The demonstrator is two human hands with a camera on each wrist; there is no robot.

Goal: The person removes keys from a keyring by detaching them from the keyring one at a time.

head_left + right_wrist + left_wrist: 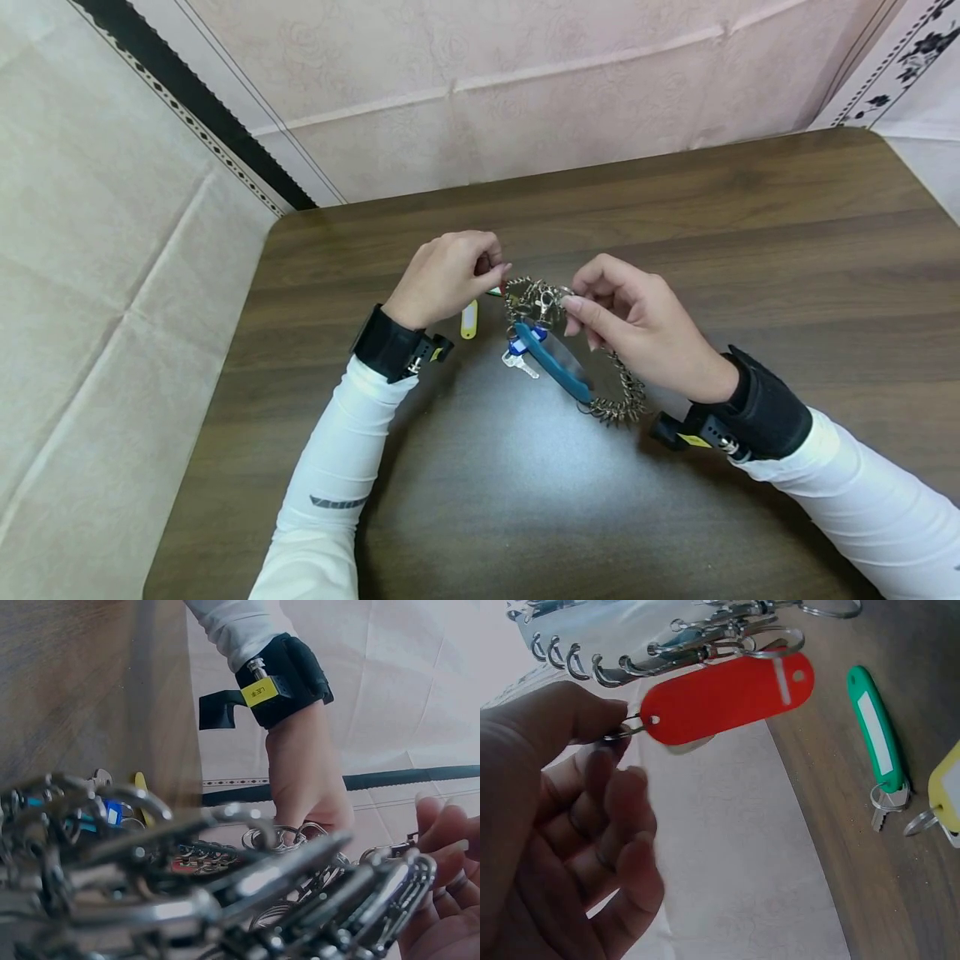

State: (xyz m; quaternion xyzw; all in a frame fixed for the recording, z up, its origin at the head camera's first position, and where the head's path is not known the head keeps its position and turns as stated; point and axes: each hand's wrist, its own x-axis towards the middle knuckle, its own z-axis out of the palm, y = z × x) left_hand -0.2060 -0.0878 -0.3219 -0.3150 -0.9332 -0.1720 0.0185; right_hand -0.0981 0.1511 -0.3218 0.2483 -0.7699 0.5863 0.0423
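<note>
Between thumb and finger, my left hand (450, 279) pinches the small metal ring of a red key tag (724, 697). The tag hangs close beside a bunch of metal clasps and rings. My right hand (633, 321) pinches one metal clasp (390, 851) of a large key ring (618, 404) crowded with clasps. A teal curved bar (551, 362) belongs to this key ring. Below the clasps, a blue key tag (525, 340) with a silver key (520, 363) lies by the bar. Whether the red tag's ring touches a clasp I cannot tell.
On the brown wooden table (480, 500) lie a yellow key tag (468, 320) and a green key tag (875, 731) with its key, both near my left hand. Pale patterned cloth (525, 100) hangs behind the table's far edge.
</note>
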